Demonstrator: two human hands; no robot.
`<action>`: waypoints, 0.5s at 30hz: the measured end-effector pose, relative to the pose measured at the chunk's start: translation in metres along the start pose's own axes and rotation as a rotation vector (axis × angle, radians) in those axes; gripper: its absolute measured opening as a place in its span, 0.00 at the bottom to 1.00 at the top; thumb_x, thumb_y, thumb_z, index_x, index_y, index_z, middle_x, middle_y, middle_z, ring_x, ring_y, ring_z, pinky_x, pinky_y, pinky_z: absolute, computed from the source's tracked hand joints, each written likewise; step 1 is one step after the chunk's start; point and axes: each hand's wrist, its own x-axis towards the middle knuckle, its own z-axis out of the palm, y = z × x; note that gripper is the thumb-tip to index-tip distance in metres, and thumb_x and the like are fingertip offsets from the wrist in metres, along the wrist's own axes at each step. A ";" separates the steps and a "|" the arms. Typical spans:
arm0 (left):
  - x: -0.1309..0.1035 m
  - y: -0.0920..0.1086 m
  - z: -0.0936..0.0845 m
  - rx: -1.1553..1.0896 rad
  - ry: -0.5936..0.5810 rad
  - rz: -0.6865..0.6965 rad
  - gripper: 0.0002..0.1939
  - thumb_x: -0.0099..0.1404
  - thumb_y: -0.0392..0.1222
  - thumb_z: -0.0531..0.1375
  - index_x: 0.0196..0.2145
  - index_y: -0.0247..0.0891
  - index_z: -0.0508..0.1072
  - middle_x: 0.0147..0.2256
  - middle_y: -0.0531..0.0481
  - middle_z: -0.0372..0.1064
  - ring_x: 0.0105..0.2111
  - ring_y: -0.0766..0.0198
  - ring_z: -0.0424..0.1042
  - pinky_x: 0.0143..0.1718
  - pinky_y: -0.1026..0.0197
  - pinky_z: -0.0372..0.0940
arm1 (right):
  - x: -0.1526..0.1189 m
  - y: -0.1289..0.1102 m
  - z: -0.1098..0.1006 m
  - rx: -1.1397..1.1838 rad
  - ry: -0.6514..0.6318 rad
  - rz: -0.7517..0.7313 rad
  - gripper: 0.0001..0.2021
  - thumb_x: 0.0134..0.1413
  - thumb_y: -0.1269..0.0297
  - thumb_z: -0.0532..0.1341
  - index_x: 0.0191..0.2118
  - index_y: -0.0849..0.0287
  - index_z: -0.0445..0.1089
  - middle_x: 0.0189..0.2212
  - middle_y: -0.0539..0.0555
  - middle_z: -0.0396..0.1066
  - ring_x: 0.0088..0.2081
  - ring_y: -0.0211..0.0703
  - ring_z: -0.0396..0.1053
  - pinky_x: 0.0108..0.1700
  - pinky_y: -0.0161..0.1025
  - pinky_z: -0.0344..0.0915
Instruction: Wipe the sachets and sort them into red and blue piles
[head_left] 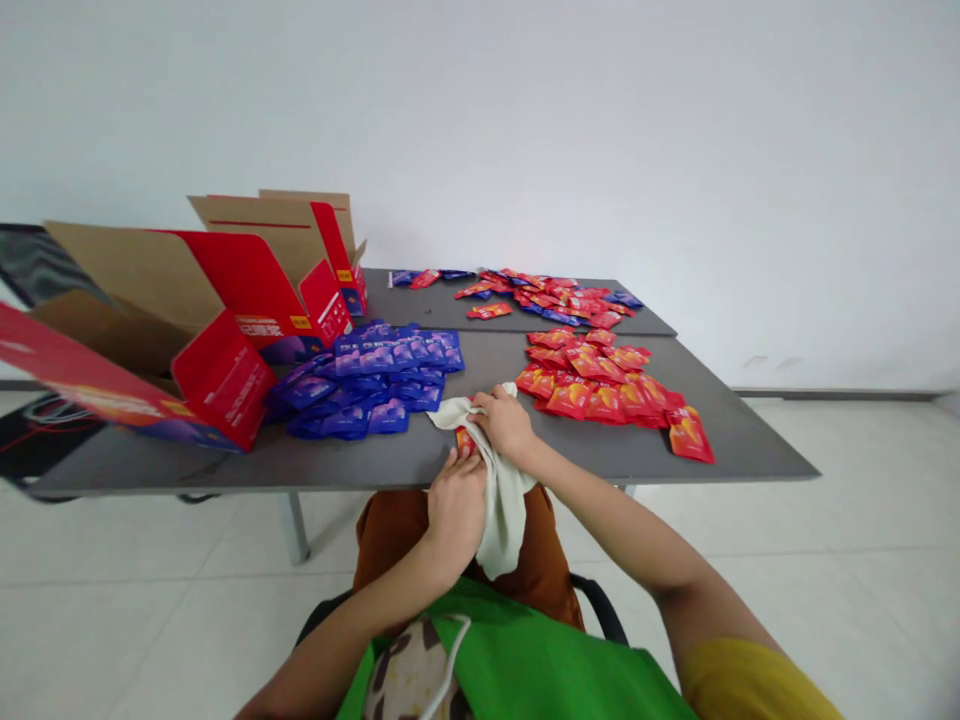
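Observation:
A red-and-orange packet (463, 440) lies near the table's front edge, partly covered by a pale green cloth (504, 515). My left hand (457, 500) holds the near end of this packet with its fingertips pressed down on it. Bunched under the fingers of my right hand (504, 425) is the cloth, pressed against the packet's far end. The rest of the cloth hangs over the table edge toward my lap. To the left is a heap of blue packets (367, 385); on the right lie overlapping rows of red packets (600, 380).
Open red cardboard boxes (232, 390) stand on the left of the grey table (480, 355). A mixed pile of red and blue packets (547, 295) lies at the back. One single red packet (691, 436) sits at the right end of the rows.

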 end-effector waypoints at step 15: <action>-0.031 0.007 0.045 -0.036 -0.037 -0.017 0.23 0.68 0.34 0.49 0.59 0.42 0.65 0.59 0.38 0.60 0.61 0.48 0.56 0.60 0.39 0.55 | -0.059 -0.008 -0.047 0.220 0.221 -0.308 0.15 0.61 0.63 0.56 0.54 0.55 0.64 0.49 0.57 0.59 0.51 0.47 0.60 0.54 0.43 0.58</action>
